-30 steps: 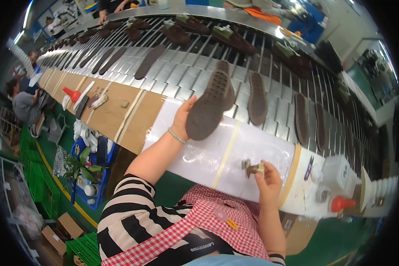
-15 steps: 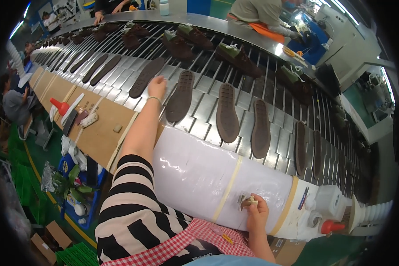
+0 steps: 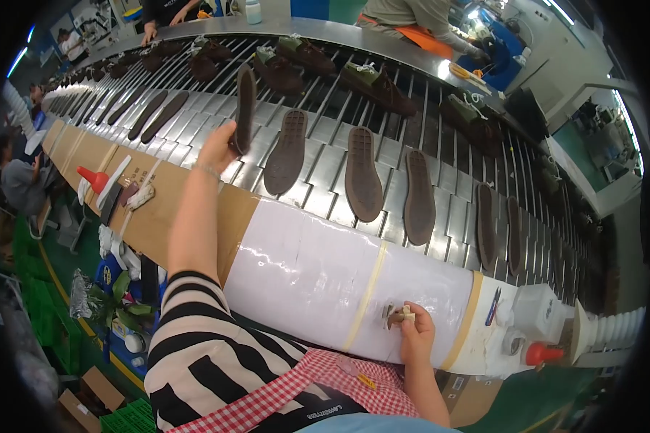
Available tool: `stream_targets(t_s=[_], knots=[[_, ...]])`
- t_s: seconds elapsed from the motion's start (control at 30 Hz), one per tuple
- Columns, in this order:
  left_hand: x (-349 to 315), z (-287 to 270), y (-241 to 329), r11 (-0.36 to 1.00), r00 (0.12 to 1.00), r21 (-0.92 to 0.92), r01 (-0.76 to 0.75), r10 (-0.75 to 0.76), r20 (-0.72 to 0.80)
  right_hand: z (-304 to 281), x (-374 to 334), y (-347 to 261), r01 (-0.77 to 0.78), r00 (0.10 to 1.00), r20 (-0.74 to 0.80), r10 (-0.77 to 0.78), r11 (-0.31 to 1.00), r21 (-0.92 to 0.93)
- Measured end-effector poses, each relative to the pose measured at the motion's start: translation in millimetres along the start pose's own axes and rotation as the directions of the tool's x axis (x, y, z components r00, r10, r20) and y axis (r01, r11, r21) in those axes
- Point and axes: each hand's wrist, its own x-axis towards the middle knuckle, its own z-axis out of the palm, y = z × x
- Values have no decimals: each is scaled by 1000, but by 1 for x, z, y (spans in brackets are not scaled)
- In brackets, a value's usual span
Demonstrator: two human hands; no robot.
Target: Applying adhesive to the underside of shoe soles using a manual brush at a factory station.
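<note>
My left hand (image 3: 218,149) grips the near end of a dark brown shoe sole (image 3: 246,101), which is tilted up on edge above the slatted metal conveyor (image 3: 323,169). To its right another brown sole (image 3: 287,153) lies flat on the slats, with a sole (image 3: 364,173) and a further sole (image 3: 419,196) beyond it. My right hand (image 3: 417,339) is closed on a small brown and cream piece (image 3: 399,316), its kind too small to tell. This hand rests over the white plastic-covered ledge (image 3: 296,263) in front of me.
Brown shoes (image 3: 379,88) with green linings stand along the conveyor's far side. On the cardboard-covered ledge (image 3: 188,216) at left lie a red-capped nozzle (image 3: 92,178) and small scraps. A white container (image 3: 538,312) and a pen (image 3: 494,306) sit at right. Co-workers stand across the line.
My left hand has taken hold of the sole and tipped it up off the slats. My right hand stays near the same spot with the small piece. The view has shifted slightly.
</note>
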Motion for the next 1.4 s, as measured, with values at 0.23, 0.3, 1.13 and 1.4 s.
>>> stream_targets(t_s=[0.23, 0.3, 1.13, 1.4], knots=[[-147, 181, -18, 700, 866, -683, 208, 193, 461, -5, -10, -20, -29, 1000, -3, 30, 998, 61], [-156, 210, -40, 674, 829, -680, 289, 178, 530, -12, -20, -40, 18, 1000, 18, -16, 997, -79], [-297, 341, -86, 487, 574, -405, 774, -270, 773, -234, -45, -155, -155, 748, -10, -663, -160, -975], [-290, 337, -91, 465, 606, -432, 773, -339, 720, -226, -33, -147, -110, 804, 61, -591, -250, -962]])
